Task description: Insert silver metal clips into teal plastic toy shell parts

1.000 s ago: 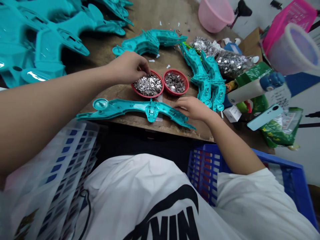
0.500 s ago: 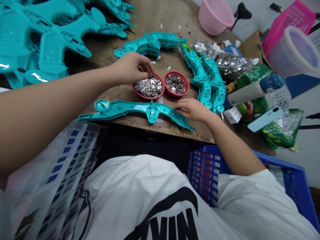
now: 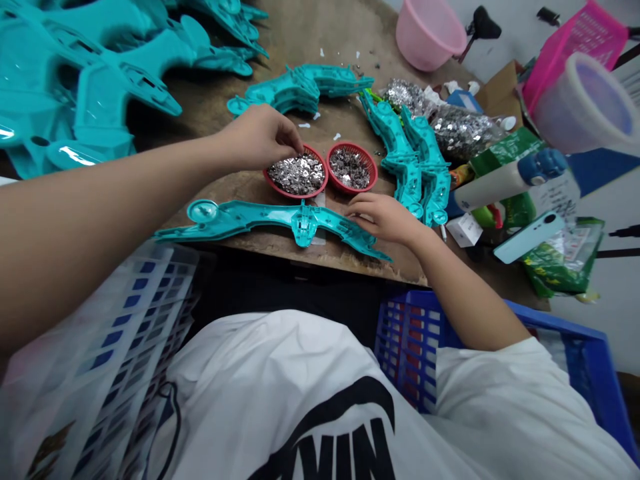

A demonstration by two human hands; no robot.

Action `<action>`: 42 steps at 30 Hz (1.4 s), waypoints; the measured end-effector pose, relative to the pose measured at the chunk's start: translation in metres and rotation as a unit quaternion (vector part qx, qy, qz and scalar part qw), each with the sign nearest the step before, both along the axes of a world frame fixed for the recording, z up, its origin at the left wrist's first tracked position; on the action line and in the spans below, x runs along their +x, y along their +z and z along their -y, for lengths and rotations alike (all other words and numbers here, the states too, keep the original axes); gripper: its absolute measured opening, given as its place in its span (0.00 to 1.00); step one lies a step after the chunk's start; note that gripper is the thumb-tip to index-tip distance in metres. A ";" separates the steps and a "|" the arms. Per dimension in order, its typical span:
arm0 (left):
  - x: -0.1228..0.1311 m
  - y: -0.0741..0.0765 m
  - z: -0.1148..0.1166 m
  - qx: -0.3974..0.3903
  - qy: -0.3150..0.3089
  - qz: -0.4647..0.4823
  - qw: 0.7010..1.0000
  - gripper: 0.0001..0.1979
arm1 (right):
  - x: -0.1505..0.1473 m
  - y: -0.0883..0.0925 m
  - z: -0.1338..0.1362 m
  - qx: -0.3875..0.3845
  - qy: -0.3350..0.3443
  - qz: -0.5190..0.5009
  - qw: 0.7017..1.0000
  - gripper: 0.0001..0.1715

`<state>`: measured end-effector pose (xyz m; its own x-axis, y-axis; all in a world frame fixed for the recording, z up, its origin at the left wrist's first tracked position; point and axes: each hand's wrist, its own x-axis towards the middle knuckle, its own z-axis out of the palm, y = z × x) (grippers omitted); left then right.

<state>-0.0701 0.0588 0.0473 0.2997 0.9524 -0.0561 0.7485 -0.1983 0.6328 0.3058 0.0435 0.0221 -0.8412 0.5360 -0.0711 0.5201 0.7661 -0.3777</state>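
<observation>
Our left hand (image 3: 260, 139) bunched its fingers over the silver pieces (image 3: 299, 175) in the red bowl (image 3: 300, 196), any grasp unclear; our right hand (image 3: 385, 219) lay open on the teal plastic moulding (image 3: 260, 217).

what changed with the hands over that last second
The left hand has dipped slightly, its fingertips now at the rim of the red bowl of silver pieces; no pick-up is clear. The right hand stays beside the teal plastic part, which hasn't moved.
</observation>
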 end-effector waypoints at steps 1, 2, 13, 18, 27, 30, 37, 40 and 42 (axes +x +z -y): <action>0.001 -0.004 -0.001 0.004 0.008 0.024 1.000 0.25 | -0.001 -0.002 0.001 0.009 -0.006 -0.027 1.000 0.20; 0.003 -0.007 -0.002 0.010 0.015 0.057 0.998 0.21 | -0.003 -0.003 0.002 0.019 -0.012 -0.062 0.998 0.19; 0.054 -0.013 0.047 -0.113 0.026 0.351 0.929 0.15 | -0.020 -0.016 0.005 0.007 -0.103 -0.301 0.948 0.33; 0.072 -0.019 0.062 -0.132 0.018 0.376 0.917 0.16 | -0.026 -0.014 0.011 0.005 -0.098 -0.312 0.945 0.31; 0.072 -0.035 0.063 -0.052 -0.031 0.338 0.939 0.20 | -0.029 -0.009 0.014 0.038 -0.063 -0.326 0.942 0.19; 0.067 -0.035 0.061 0.002 -0.084 0.269 0.959 0.18 | -0.028 -0.007 0.013 0.039 -0.064 -0.300 0.951 0.18; 0.062 -0.051 0.069 0.110 -0.267 -0.045 0.956 0.19 | -0.006 -0.013 -0.011 -0.018 0.008 -0.130 0.991 0.12; 0.066 -0.065 0.074 0.114 -0.279 -0.063 0.951 0.23 | -0.001 -0.025 -0.019 -0.036 0.049 -0.100 0.993 0.13; 0.068 -0.070 0.075 0.099 -0.269 -0.065 0.956 0.24 | 0.000 -0.033 -0.021 -0.039 0.067 -0.102 0.992 0.14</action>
<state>-0.0021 -0.0167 -0.0226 0.7517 0.6584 0.0395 0.5747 -0.6831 0.4507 0.3056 0.0646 -0.0104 -0.9057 0.4179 0.0709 0.3219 0.7870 -0.5263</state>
